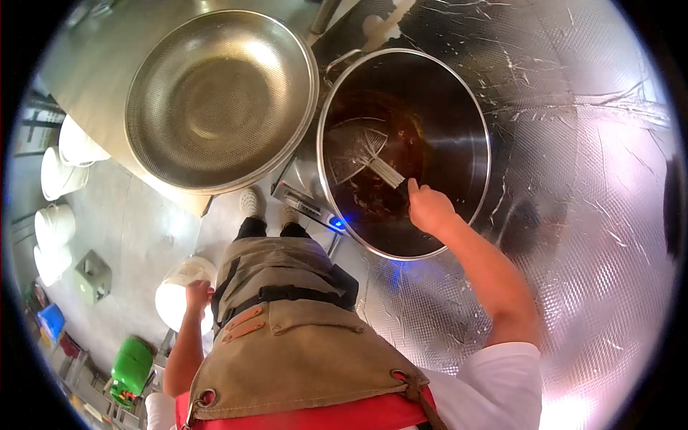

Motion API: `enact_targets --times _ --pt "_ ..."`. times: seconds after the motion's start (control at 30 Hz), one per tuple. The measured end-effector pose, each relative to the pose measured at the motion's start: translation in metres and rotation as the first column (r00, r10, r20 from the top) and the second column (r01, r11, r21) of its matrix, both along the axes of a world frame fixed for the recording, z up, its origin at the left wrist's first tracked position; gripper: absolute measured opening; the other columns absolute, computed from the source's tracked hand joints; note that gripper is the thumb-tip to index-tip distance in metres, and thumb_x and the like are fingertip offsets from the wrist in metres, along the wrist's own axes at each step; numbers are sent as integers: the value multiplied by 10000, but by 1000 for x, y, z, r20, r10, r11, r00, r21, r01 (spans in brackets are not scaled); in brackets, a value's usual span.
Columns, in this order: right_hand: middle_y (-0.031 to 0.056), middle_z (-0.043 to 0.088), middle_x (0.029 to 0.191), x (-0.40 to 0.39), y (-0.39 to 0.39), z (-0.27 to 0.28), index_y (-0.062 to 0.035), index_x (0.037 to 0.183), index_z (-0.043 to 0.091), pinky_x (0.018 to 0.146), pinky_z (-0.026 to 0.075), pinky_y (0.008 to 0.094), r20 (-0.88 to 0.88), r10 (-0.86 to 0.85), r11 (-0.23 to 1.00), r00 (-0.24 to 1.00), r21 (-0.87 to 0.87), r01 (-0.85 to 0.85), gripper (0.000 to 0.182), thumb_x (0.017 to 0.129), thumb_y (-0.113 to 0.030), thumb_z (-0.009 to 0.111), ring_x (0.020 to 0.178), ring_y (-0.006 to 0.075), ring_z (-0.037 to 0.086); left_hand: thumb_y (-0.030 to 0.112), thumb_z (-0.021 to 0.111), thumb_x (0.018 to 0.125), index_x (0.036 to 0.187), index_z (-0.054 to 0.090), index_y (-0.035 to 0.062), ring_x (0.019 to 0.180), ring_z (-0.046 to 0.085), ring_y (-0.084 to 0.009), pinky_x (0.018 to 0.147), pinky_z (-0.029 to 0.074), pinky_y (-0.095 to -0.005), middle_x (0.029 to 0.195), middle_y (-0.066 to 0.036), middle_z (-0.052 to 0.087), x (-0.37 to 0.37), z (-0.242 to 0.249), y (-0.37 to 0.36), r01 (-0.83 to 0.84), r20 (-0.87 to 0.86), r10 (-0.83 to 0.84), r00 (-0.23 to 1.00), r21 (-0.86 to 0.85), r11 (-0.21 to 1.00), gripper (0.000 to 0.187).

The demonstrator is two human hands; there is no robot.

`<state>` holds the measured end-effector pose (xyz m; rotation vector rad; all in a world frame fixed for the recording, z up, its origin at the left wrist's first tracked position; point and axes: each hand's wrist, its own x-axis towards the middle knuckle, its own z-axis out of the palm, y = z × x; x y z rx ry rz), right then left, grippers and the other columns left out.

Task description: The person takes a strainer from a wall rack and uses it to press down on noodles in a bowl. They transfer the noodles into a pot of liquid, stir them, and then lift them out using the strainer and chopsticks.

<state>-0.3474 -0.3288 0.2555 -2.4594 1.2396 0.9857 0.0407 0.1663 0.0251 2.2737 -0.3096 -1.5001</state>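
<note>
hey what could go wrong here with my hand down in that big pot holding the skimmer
1. Your right hand is inside the tall steel pot, above the dark liquid; if that is hot, a splash or the wall could burn you.
2. Lifting the wire skimmer quickly may fling drips onto your forearm.
3. Your left hand grips a white bucket low at your side, out of your view, so it could tip.

No writing, label, brand, number or sign can be read anywhere in this view. The small panel on the appliance under the tall steel pot shows marks, but they are too blurred to make out.
</note>
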Motion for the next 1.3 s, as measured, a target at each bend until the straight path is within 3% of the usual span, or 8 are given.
enact_targets --times 0.5,0.73,0.8,0.9,0.93,1.03,1.2,1.3 --pt "241 537 702 -34 -29 163 4 968 508 622 436 448 112 -280 960 953 39 277 242 753 -87 571 666 402 552 169 518 865 913 594 17 525 538 -160 452 405 -285 650 -59 565 -2 -73 6 -163 -128 154 980 -66 984 176" --pt "297 607 796 -49 -66 68 52 905 558 719 469 511 227 -281 944 932 -110 311 243 768 -146 592 796 467 594 149 526 853 860 592 41 522 537 -151 453 400 -281 626 -49 563 -11 -17 -24 -605 -195 612 767 102 790 126" --pt "298 620 824 -59 -73 30 65 902 575 745 486 503 227 -259 946 939 -134 294 249 779 -151 589 824 465 602 148 518 858 868 586 43 525 546 -158 456 405 -281 628 -50 564 -5 -6 -26 -386 -134 385 913 16 922 125" --pt "321 618 880 -77 -74 -15 85 898 589 799 496 481 143 -312 927 939 -168 334 265 792 -158 583 850 477 597 143 512 859 878 580 43 524 552 -164 457 408 -282 638 -59 571 -7 25 -34 -499 -153 494 856 6 866 122" --pt "279 605 727 -83 -73 -25 90 816 533 606 527 462 92 -367 922 925 -98 376 201 828 -111 546 665 386 630 140 511 859 882 578 42 523 553 -166 456 408 -283 643 -63 574 -8 33 -36 -604 -180 597 782 21 797 121" --pt "197 563 671 -69 -54 -22 72 793 523 471 500 444 -9 -909 402 417 247 882 151 840 -70 540 535 282 577 123 516 843 857 580 31 529 558 -171 472 421 -292 659 -77 581 -7 12 -9 -258 -48 259 965 24 966 113" --pt "138 527 626 -76 -39 -21 34 746 525 474 498 411 -259 -965 -178 -47 507 843 94 813 -22 559 516 244 542 115 557 799 831 607 -11 613 583 -192 568 467 -316 694 -94 603 -18 -16 25 -179 5 179 984 33 983 139" --pt "75 502 636 -76 -21 -38 63 889 512 507 449 286 -369 -927 -332 -65 729 599 139 838 -60 549 542 163 510 118 577 780 838 621 -21 633 577 -187 589 469 -317 702 -94 605 -25 -9 23 -217 16 216 976 77 973 157"
